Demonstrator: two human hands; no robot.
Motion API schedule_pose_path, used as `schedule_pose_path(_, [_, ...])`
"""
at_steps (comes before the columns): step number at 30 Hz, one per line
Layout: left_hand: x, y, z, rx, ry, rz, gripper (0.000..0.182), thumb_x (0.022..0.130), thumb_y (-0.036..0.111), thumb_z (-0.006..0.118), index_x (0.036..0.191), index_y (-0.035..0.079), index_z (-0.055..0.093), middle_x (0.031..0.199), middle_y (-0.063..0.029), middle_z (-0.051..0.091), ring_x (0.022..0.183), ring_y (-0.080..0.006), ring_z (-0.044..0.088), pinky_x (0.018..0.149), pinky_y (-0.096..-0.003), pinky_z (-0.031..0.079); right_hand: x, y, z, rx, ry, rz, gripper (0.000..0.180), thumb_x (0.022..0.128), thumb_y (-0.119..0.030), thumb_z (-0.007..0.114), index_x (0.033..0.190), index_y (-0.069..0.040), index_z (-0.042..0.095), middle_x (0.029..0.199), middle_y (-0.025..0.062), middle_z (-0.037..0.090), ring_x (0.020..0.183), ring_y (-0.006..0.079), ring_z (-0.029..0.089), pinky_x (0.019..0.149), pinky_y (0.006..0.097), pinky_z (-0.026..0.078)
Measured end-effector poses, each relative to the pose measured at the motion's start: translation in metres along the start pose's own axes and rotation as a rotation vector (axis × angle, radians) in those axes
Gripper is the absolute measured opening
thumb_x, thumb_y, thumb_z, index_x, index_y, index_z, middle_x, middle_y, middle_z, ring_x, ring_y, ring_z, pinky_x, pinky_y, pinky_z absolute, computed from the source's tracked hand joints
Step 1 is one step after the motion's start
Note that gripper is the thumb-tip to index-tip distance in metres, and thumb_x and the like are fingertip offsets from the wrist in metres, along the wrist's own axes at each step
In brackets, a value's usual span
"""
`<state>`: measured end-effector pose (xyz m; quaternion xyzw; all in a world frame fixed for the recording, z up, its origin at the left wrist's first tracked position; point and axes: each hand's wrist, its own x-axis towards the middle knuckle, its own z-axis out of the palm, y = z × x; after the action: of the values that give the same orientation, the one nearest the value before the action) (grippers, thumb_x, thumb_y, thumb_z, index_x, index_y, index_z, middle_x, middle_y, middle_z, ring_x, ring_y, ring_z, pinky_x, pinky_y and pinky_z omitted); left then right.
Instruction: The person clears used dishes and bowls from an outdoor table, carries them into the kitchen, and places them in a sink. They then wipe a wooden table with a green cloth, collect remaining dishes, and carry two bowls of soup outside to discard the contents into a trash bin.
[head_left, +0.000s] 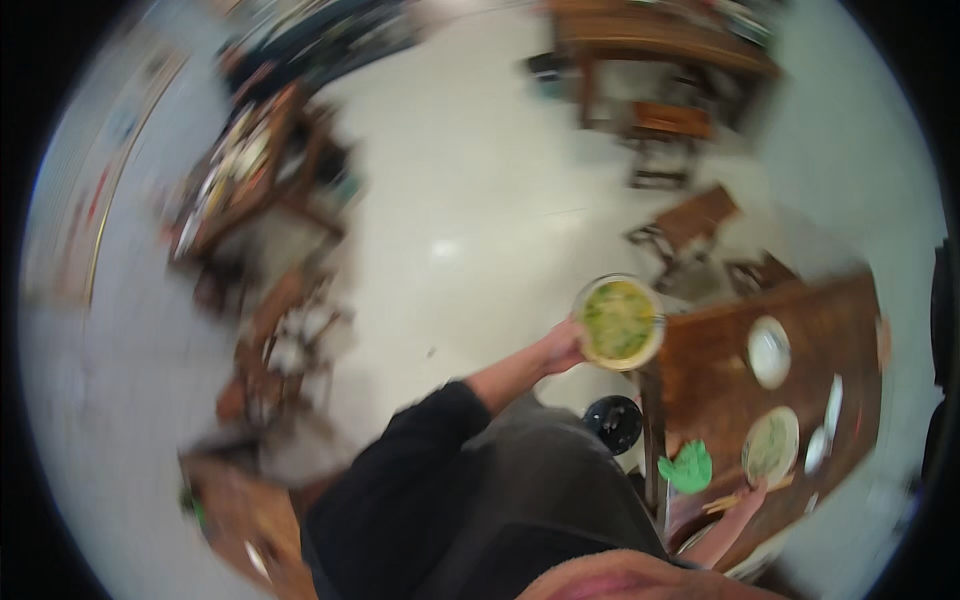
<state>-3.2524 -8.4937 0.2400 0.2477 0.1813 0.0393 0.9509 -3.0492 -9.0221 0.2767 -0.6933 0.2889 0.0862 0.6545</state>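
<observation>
My left hand (564, 347), at the end of a black sleeve, grips the rim of a round bowl (619, 322) of yellow-green soup or food, held over the floor beside the wooden table. At the table, my right hand (752, 493) is on the near rim of a pale plate (772, 448) with some greenish food or liquid. Wooden chopsticks (721, 504) cross at that hand; whether they are held or lie beneath it is unclear. A crumpled green cloth or bag (688, 466) lies left of the plate.
The wooden table (705, 360) also bears a white bowl (769, 352) and a small white dish (816, 450). A black bin (613, 424) stands by its edge. Wooden stools (694, 217) stand beyond. Another table (660, 34) is at the top, and a dish-laden one (255, 195) at the left.
</observation>
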Motion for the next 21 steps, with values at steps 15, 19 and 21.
schedule_pose_path(15, [-0.048,0.082,-0.048,-0.266,0.387,0.481,0.068,0.076,0.007,0.055,0.142,0.013,0.038,0.131,-0.0109,0.054,0.116,-0.0248,0.059,0.095,-0.0462,0.053,0.109,-0.043,0.249,-0.316,-0.446,-0.057,0.034,0.085,-0.028,0.066,0.11,-0.006,0.057,0.075,-0.0008,0.04,0.055,0.0119,0.038,0.045,0.025,0.031])
schedule_pose_path(19, [-0.035,0.125,-0.062,-0.267,0.46,0.476,0.061,0.077,0.01,0.054,0.137,0.001,0.048,0.128,-0.0141,0.061,0.118,-0.0266,0.062,0.103,-0.0454,0.051,0.109,-0.016,0.349,-0.4,-0.484,0.063,0.029,0.088,-0.025,0.063,0.107,-0.004,0.057,0.078,-0.0003,0.049,0.054,0.0108,0.038,0.047,0.0251,0.032])
schedule_pose_path(21, [-0.03,0.179,-0.083,-0.257,0.527,0.555,0.058,0.079,0.012,0.054,0.135,-0.003,0.049,0.128,-0.0158,0.062,0.119,-0.0281,0.061,0.107,-0.0449,0.047,0.097,-0.003,0.439,-0.248,-0.65,0.044,0.025,0.089,-0.025,0.063,0.104,-0.005,0.059,0.081,0.0007,0.054,0.054,0.0101,0.04,0.049,0.0253,0.033])
